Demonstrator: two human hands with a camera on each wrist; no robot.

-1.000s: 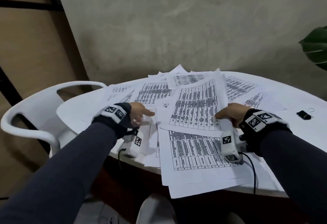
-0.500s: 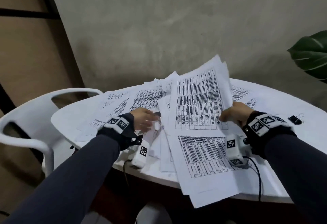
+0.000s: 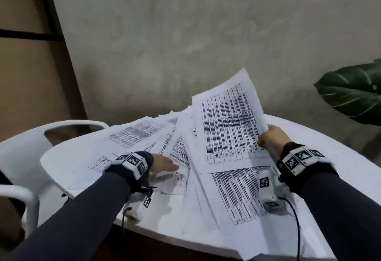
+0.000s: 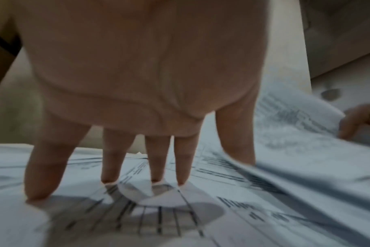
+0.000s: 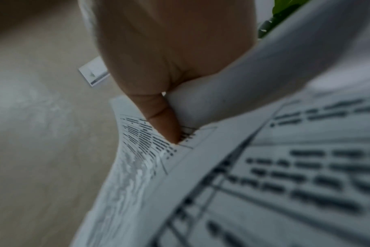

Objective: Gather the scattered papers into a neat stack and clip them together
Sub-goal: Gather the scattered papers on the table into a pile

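Observation:
Printed sheets of tables lie fanned over the round white table [image 3: 321, 143]. My right hand [image 3: 270, 139] pinches the right edge of a bundle of papers [image 3: 228, 124] and holds it tilted up off the table; in the right wrist view the thumb [image 5: 165, 120] presses on the printed side of the papers [image 5: 264, 167]. My left hand [image 3: 162, 164] lies flat with straight fingers on the scattered sheets [image 3: 136, 133] at the left. In the left wrist view its fingertips [image 4: 108, 177] touch the papers [image 4: 158, 217]. No clip shows in any view.
A white plastic chair [image 3: 22, 149] stands left of the table. A large green leaf [image 3: 354, 96] hangs at the right, beyond the table. A grey wall is behind. Several sheets [image 3: 237, 229] hang over the table's near edge.
My right hand has lifted its bundle of papers higher and tilted it up. My left hand has opened flat and slid right over the sheets. The clip has left the view.

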